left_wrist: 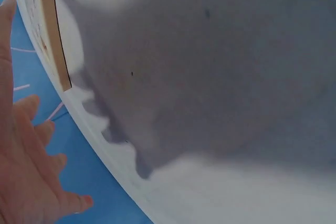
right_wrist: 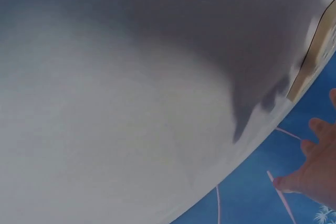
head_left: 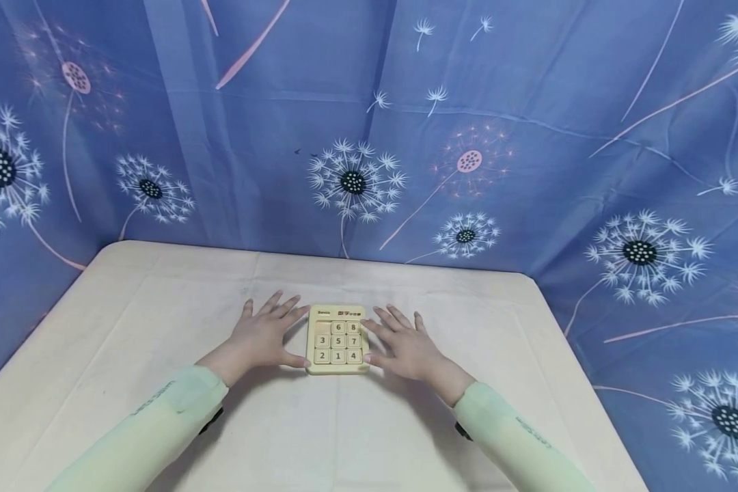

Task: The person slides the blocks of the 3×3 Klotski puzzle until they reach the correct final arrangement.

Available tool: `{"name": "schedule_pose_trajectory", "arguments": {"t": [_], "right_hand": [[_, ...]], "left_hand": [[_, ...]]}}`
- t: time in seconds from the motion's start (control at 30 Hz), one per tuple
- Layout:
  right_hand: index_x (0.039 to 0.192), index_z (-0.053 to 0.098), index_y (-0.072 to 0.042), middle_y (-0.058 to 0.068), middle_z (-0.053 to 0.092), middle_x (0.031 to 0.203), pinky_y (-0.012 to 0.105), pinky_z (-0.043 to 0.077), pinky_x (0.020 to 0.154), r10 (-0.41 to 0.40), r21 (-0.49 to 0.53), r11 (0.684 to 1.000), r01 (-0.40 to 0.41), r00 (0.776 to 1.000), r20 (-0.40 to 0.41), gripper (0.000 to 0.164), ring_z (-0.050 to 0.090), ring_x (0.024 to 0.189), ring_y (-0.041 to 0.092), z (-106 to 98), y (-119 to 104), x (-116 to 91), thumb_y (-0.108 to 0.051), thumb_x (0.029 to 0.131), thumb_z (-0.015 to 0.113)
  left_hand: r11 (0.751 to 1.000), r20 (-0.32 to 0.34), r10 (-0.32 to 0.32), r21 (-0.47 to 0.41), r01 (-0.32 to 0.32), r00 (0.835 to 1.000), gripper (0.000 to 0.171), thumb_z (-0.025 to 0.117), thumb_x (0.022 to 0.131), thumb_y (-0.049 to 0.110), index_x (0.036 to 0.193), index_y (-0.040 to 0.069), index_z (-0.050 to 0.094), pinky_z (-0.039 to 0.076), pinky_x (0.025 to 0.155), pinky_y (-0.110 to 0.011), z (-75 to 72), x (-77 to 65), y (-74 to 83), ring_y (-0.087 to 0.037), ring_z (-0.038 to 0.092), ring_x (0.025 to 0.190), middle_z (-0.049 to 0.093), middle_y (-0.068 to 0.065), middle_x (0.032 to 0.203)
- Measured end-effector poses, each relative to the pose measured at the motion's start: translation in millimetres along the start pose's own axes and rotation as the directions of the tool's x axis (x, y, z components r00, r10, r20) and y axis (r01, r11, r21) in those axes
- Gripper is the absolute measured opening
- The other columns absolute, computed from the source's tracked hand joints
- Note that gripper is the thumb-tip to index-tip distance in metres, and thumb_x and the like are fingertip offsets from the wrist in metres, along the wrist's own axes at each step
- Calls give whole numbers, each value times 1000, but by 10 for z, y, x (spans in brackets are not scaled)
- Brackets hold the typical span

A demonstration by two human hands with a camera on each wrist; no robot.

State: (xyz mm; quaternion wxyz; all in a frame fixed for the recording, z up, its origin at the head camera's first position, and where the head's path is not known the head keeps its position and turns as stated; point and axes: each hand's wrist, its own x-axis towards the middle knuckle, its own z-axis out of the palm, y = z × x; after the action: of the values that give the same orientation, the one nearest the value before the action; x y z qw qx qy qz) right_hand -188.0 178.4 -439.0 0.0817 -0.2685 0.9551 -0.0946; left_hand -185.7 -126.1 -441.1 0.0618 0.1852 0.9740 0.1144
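Observation:
A yellow number sliding puzzle (head_left: pixel 338 370) lies flat in the middle of the table, its tiles reading 6, 8 on top, then 3, 5, 7, then 2, 1, 4. The top-left slot holds no tile. My left hand (head_left: pixel 260 339) is at its left side, fingers spread, with the thumb tip right at the lower left corner. On the other side, my right hand (head_left: pixel 408 347) has spread fingers, its index fingertip and thumb at the puzzle's right edge. In both wrist views only the puzzle's side edge (left_wrist: pixel 58 35) shows, near the hand.
A pale cloth covers the table (head_left: pixel 178 287), which has rounded far corners. Behind and beside it hangs a blue curtain (head_left: pixel 252 157) printed with dandelions. Light green sleeves (head_left: pixel 154 424) cover both forearms, and the hands cast shadows on the cloth.

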Motion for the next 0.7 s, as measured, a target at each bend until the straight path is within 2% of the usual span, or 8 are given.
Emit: {"name": "schedule_pose_trajectory", "arguments": {"t": [0.3,0.7], "right_hand": [[161,34,-29,8,23,172,79,12,122,-22,-26,999,24,998,50,72,17,161,37,21,-34,58,-63,99,51],[159,38,-29,10,25,172,79,17,120,-59,-17,998,60,995,82,71,21,160,40,33,-80,126,-62,99,52]], "left_hand": [[998,27,61,-2,-61,998,112,79,70,73,159,18,39,21,118,-81,61,82,4,-44,21,158,32,-10,169],[998,79,57,-33,-55,995,116,79,69,75,160,16,37,19,121,-78,92,172,39,-42,16,160,28,-9,171]]}}
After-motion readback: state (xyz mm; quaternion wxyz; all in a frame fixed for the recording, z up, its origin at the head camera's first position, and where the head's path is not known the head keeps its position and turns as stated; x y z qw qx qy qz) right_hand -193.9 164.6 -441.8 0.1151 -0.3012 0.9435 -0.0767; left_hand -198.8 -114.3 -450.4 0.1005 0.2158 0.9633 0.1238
